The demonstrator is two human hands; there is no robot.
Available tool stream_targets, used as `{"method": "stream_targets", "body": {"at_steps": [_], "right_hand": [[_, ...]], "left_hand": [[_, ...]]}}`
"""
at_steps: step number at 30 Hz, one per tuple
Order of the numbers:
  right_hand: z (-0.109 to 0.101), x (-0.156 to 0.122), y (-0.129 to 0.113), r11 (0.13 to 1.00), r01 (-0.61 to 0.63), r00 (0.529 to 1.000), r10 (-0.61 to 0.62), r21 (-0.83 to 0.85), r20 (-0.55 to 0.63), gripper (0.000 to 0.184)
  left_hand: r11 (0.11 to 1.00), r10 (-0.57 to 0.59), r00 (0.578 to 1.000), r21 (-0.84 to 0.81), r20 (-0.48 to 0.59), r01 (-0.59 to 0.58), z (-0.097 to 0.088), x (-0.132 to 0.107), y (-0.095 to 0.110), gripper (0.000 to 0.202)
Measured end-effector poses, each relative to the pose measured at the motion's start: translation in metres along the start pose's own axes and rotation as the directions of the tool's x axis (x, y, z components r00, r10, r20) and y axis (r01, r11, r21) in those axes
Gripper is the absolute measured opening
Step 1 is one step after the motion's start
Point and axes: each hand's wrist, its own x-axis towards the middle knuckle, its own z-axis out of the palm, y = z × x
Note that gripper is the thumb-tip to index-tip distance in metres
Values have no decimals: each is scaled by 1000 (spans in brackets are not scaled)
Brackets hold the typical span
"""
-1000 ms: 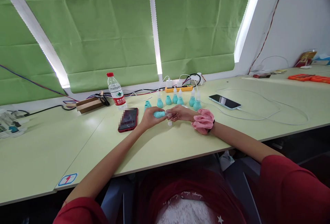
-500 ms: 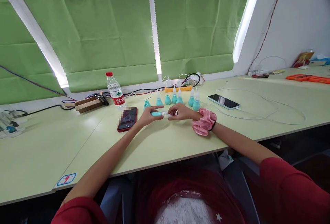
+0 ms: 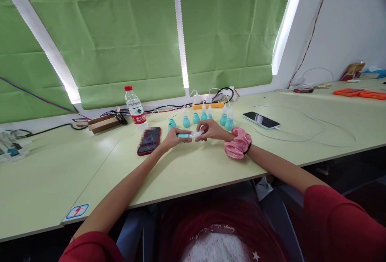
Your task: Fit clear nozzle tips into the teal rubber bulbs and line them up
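Observation:
My left hand [image 3: 174, 138] is closed around a small teal squeeze bulb [image 3: 182, 135] held sideways just above the pale green table [image 3: 187, 169]. My right hand [image 3: 212, 130], with a pink scrunchie [image 3: 238, 143] on the wrist, pinches the clear nozzle tip [image 3: 196, 134] at the bulb's end. The two hands meet at the table's middle. Behind them stands a row of several more teal bulbs [image 3: 208, 118], some with white nozzles fitted.
A red phone [image 3: 148, 140] lies left of my hands, a water bottle [image 3: 135, 107] behind it. A second phone [image 3: 261, 120] on a white cable lies to the right. A yellow power strip [image 3: 208, 103], chargers and cables run along the window edge.
My hands have stayed together on the bulb and nozzle, shifting slightly; the bulb is more hidden in my left hand. The small white piece seen under my hands a second ago is out of sight.

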Motion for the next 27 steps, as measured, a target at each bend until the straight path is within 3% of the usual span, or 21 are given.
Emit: {"method": "stream_targets", "body": {"at_steps": [7,12,19,27], "right_hand": [[5,0,-2,992,24,993,-10,124,-115,36],[3,-1,-3,981,8,998,5,194,-67,36],[-1,-1,-1,972,-83,995,93,218,-35,39],[0,0,-2,970,-113,987,134,216,-87,42]], "left_hand": [[999,46,998,2,-43,-46,3,-1,1,50],[998,27,994,-47,-109,-32,2,-1,4,46],[999,3,993,-49,-116,-9,3,-2,5,44],[992,90,977,105,-193,-71,5,-1,0,44]]}}
